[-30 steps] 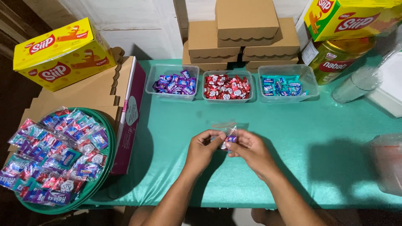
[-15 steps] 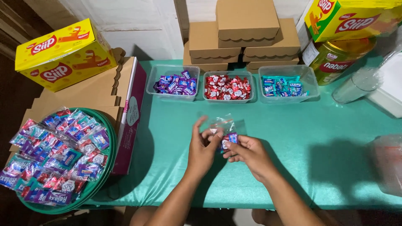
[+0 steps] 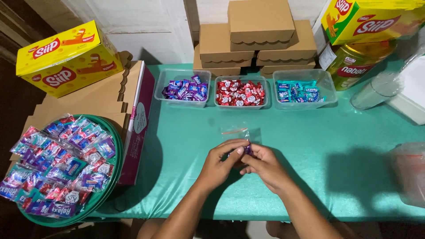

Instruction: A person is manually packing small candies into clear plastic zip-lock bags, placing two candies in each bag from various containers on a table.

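- left hand (image 3: 220, 163) and right hand (image 3: 262, 164) meet just in front of the red candy tub (image 3: 239, 92)
- fingertips of both pinch a small clear bag (image 3: 236, 134) with purple candy (image 3: 248, 149) inside

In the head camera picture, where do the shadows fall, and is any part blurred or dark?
Head view: the hands, left hand and right hand, are sharp; soft shadows fall on the green tablecloth at right; the left edge beside the round tray is dark; the plastic bag looks hazy.
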